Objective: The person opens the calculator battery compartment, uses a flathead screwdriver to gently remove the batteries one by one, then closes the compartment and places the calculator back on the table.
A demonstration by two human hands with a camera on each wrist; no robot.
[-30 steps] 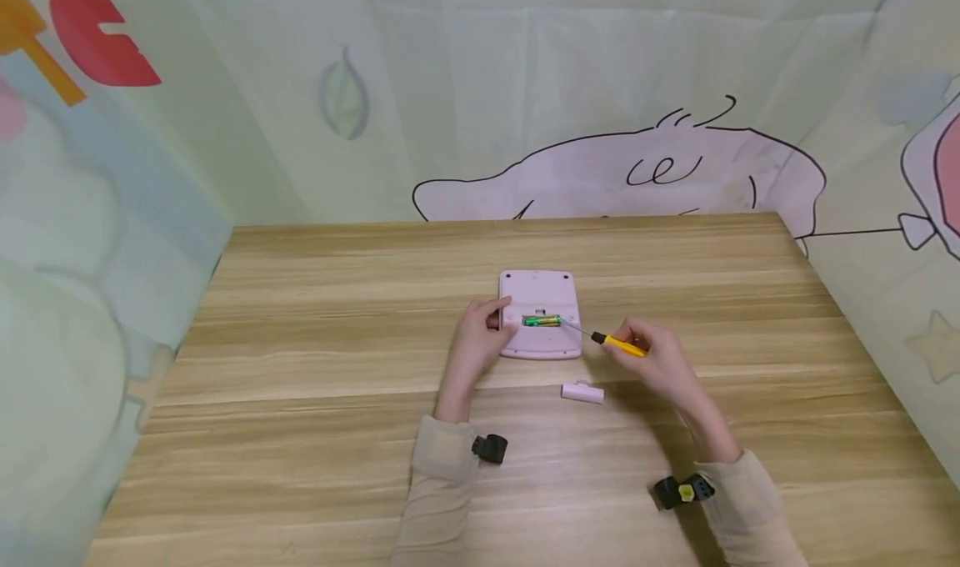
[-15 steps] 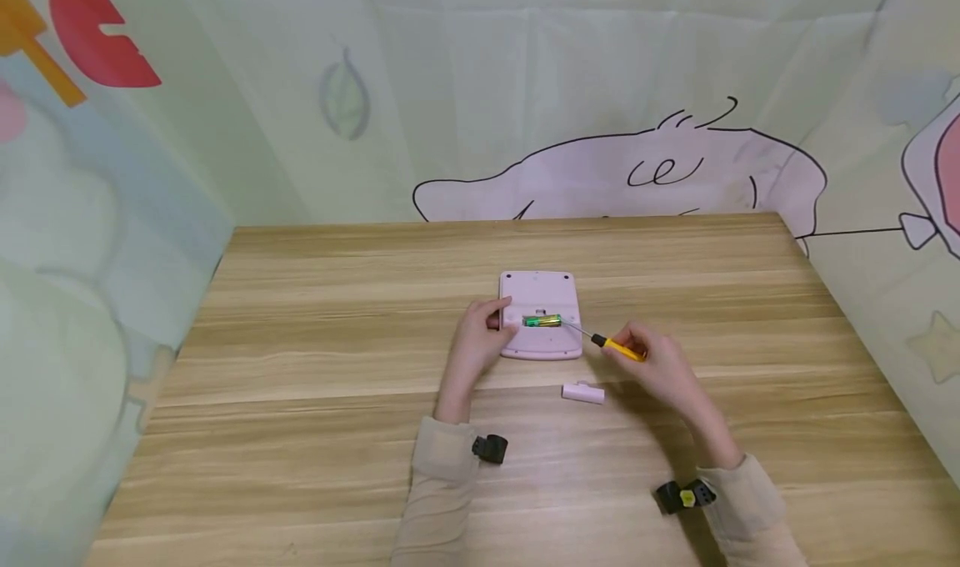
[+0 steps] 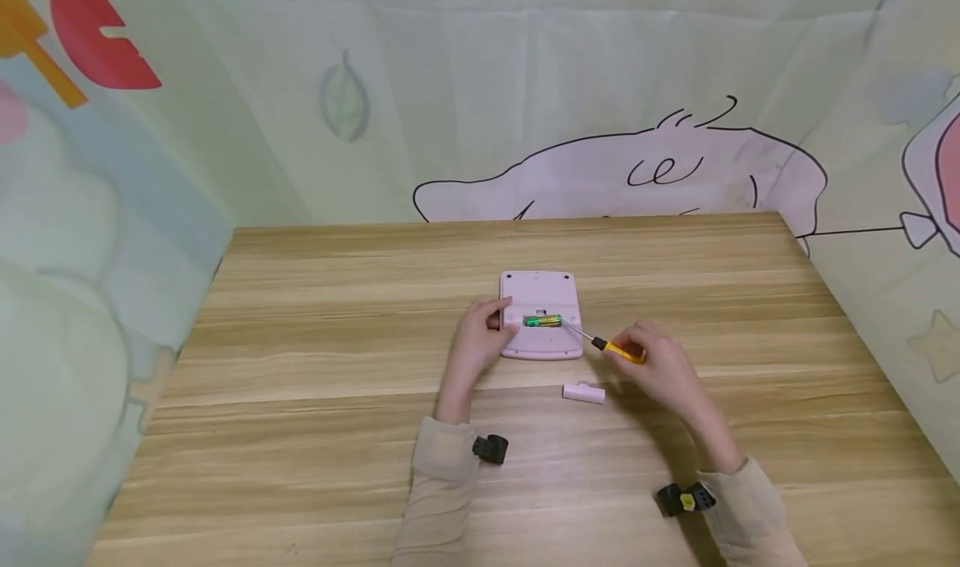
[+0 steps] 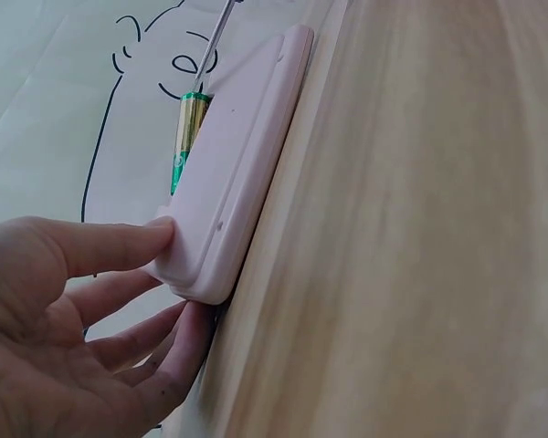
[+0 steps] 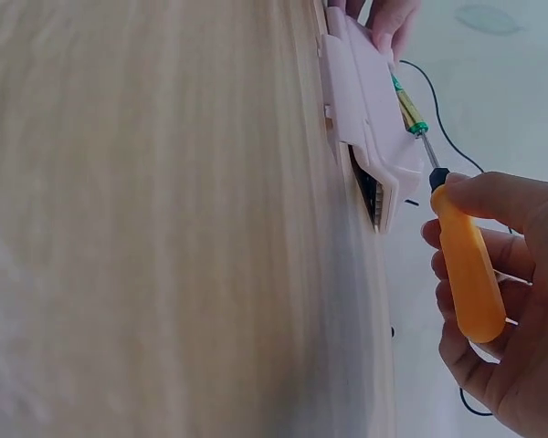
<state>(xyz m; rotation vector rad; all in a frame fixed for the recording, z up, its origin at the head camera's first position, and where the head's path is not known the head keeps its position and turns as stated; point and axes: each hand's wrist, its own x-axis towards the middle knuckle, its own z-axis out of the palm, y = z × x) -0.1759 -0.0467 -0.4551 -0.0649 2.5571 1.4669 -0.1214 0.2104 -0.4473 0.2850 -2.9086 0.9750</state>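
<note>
A pale pink calculator (image 3: 540, 288) lies face down on the wooden table, its battery slot uncovered. In that slot sits a green and gold battery (image 3: 543, 321), raised above the case surface in the left wrist view. My left hand (image 3: 478, 333) grips the calculator's left edge, thumb on the back and fingers at the side and underneath. With my right hand (image 3: 660, 363) I hold a yellow-handled screwdriver (image 5: 468, 265). Its metal tip touches the battery's right end. The pink battery cover (image 3: 583, 393) rests on the table just below the calculator.
The wooden table (image 3: 322, 342) reaches back to a printed cloth wall (image 3: 450, 92). Black wrist cameras sit at both cuffs, the left camera (image 3: 491, 449) and the right camera (image 3: 685, 499) low over the tabletop.
My right hand and the screwdriver handle have dropped very slightly, with the tip staying at the battery's end. The left hand, calculator and cover keep their places.
</note>
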